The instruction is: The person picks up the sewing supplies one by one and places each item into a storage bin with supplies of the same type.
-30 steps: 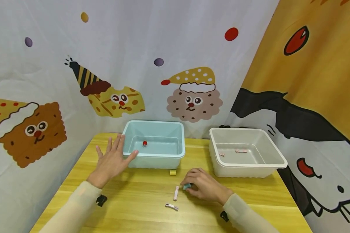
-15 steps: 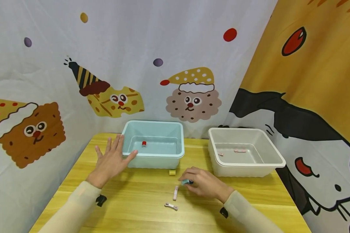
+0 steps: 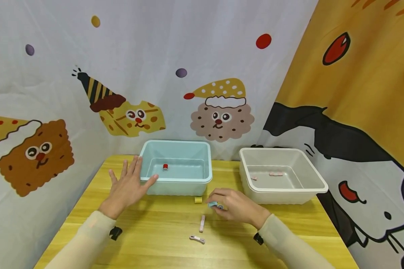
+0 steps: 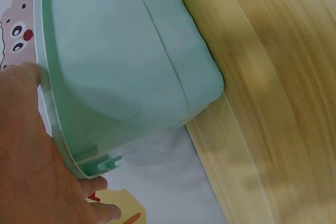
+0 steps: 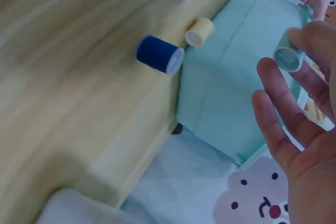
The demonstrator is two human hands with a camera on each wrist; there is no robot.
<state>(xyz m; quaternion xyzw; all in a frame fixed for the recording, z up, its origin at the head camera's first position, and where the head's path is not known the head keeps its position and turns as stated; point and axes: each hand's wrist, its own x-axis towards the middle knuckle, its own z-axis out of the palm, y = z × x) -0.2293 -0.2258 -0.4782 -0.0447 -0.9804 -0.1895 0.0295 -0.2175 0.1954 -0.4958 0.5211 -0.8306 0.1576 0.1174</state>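
My right hand (image 3: 235, 205) pinches a light teal thread spool (image 5: 288, 51) between thumb and forefinger, with its other fingers spread. A dark blue thread spool (image 5: 159, 54) lies on the table beneath that hand, mostly hidden in the head view. Close to the teal bin's front wall is a yellow thread spool (image 3: 198, 200). My left hand (image 3: 126, 188) rests on the near left corner of the teal bin (image 3: 178, 188), its fingers straight and spread along the side, thumb over the front rim. Inside that bin lies a red thread spool (image 3: 165, 167).
A white bin (image 3: 286, 197) stands at the back right, holding two small pink pieces (image 3: 275, 174). In front, a pink-and-white strip (image 3: 202, 223) and a pale lavender banded bundle (image 3: 197, 239) lie on the wooden table (image 3: 155, 239). Printed curtain (image 3: 148, 45) hangs behind.
My right hand has moved slightly up and away from me with the teal spool, while the dark blue spool shows more beneath it. My left hand stays at the teal bin's corner.
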